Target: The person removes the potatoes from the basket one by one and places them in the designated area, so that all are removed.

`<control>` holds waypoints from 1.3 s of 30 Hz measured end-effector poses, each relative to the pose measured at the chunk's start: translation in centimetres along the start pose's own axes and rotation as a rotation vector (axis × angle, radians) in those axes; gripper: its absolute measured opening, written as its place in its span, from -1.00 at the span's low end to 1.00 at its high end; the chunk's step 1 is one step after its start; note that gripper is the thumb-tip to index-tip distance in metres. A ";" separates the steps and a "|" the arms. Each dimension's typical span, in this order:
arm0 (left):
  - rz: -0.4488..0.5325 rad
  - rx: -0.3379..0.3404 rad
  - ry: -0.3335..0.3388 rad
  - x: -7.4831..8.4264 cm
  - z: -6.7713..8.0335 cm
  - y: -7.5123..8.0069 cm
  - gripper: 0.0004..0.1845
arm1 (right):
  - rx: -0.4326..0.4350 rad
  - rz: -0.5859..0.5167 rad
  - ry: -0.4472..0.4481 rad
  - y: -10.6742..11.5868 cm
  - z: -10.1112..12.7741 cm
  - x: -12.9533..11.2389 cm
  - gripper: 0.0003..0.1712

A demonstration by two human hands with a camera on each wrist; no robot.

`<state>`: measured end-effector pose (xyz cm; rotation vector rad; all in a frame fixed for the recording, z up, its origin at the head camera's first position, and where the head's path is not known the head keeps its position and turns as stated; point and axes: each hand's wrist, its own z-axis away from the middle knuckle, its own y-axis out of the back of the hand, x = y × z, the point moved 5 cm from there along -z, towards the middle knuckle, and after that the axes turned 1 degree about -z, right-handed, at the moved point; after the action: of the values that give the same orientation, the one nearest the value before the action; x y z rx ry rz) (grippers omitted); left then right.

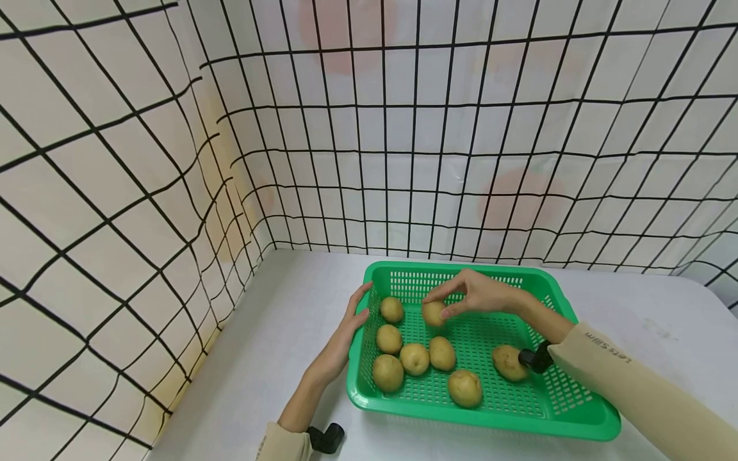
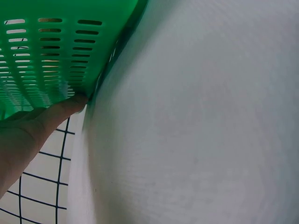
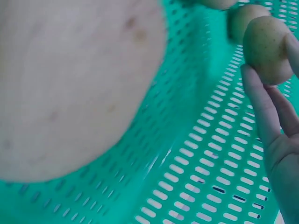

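A green slotted basket (image 1: 519, 410) sits on a white table (image 1: 277, 358) and holds several yellow-brown potatoes. My right hand (image 1: 438, 305) reaches in from the right and pinches one potato (image 1: 432, 316) between thumb and fingers, near the basket's back left. In the right wrist view the same potato (image 3: 266, 42) sits at my fingertips (image 3: 261, 107), above the basket floor (image 3: 205, 177). My left hand (image 1: 362, 304) lies with straight fingers against the basket's left rim. The left wrist view shows those fingers (image 2: 56, 112) touching the basket's outer wall (image 2: 51, 51).
The other potatoes lie loose along the basket's left and front, one (image 1: 509, 362) under my right wrist; it fills the left of the right wrist view, blurred (image 3: 70, 84). Black wire grid panels (image 1: 115, 192) backed with white cloth wall the table's left and back.
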<state>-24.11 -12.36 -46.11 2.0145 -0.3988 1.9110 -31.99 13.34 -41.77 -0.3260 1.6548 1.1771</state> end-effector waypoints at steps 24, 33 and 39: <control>0.007 -0.004 -0.007 0.1 0.1 -0.1 -0.44 | 0.118 -0.051 -0.077 2.6 3.6 -3.5 -0.50; 0.008 -0.008 -0.006 0.2 0.1 -0.2 -0.44 | 0.190 -0.017 -0.128 4.4 5.8 -5.2 -0.50; 0.018 -0.004 -0.004 0.1 0.1 -0.1 -0.44 | 0.255 0.052 -0.135 5.7 7.8 -5.6 -0.49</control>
<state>-24.01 -12.30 -46.06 2.0194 -0.4235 1.9151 -28.98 20.68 -33.86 -0.0419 1.6794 0.9893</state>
